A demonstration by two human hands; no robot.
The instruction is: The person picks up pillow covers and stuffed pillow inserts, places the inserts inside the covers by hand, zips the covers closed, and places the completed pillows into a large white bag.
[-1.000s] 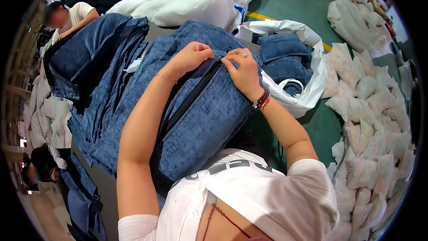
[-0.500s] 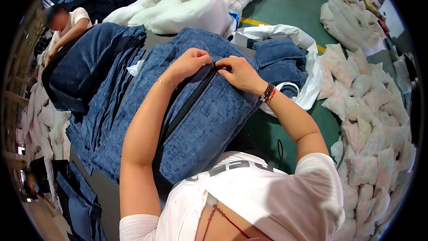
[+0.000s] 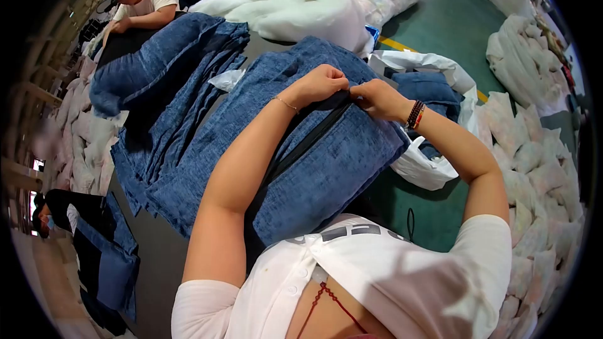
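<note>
A blue cushion cover (image 3: 352, 163) lies in the middle of the frame on a dark tabletop (image 3: 157, 257), draped from the person's chest away toward the upper centre. Its long axis slants from the lower left, near the body, up to the right. A black zipper (image 3: 301, 147) runs along that same slant, its far end pointing at the two hands. The left hand (image 3: 323, 81) is curled into a fist at that far end, its grip pressed together on the fabric on the left side of the zipper. The right hand (image 3: 377, 97), with beaded bracelets at the wrist, sits just beside it, almost knuckle to knuckle. Its grip pinches the cover on the other side; whether it also holds the zipper pull cannot be told. Left of the cover lies a stack of blue covers (image 3: 163, 63), and a co-worker (image 3: 144, 0) leans over it in the upper left. A heap of white stuffing (image 3: 295, 6) fills the upper centre. To the right, a white plastic bag (image 3: 433, 169) sits on the green floor (image 3: 440, 19), with pale pillow inserts (image 3: 534, 169) piled along the right edge.
</note>
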